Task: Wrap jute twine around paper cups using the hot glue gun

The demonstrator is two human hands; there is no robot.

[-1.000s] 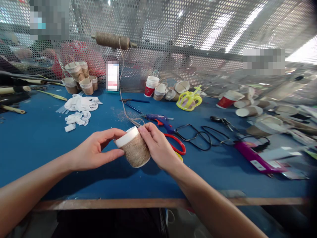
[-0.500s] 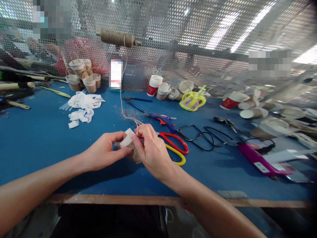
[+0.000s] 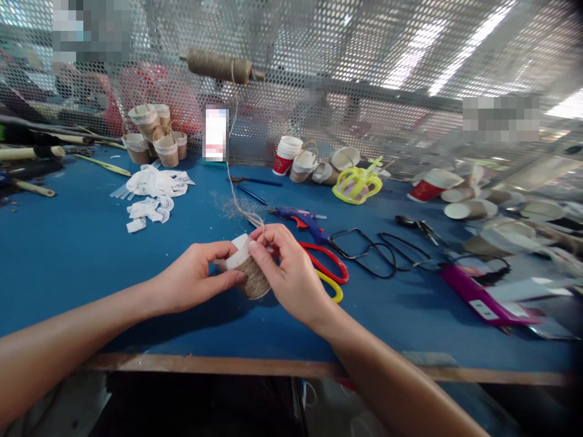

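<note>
A small paper cup [image 3: 254,280], wrapped in brown twine with a white band at its rim, is tilted between my hands above the table. My left hand [image 3: 200,276] is closed on its left side, thumb in front and fingers behind. At the right of the rim, my right hand [image 3: 291,267] pinches the twine [image 3: 249,213] against the cup; its fingertips are partly hidden. That twine runs up to a spool [image 3: 217,65] on a rod at the mesh. Scissors with red and yellow handles [image 3: 330,261] lie beyond my right hand, partly covered by it.
A blue glue gun [image 3: 303,221] with a black cord and pliers [image 3: 255,185] lie behind my hands. White lace scraps [image 3: 157,185] and twine-covered cups [image 3: 166,150] are at the back left. A yellow crown-shaped item [image 3: 357,185], more cups and a purple box [image 3: 483,297] stand right.
My right hand has shifted slightly right and the cup has turned a little, showing more of its twine-covered side. The twine by the rim sits slightly further right.
</note>
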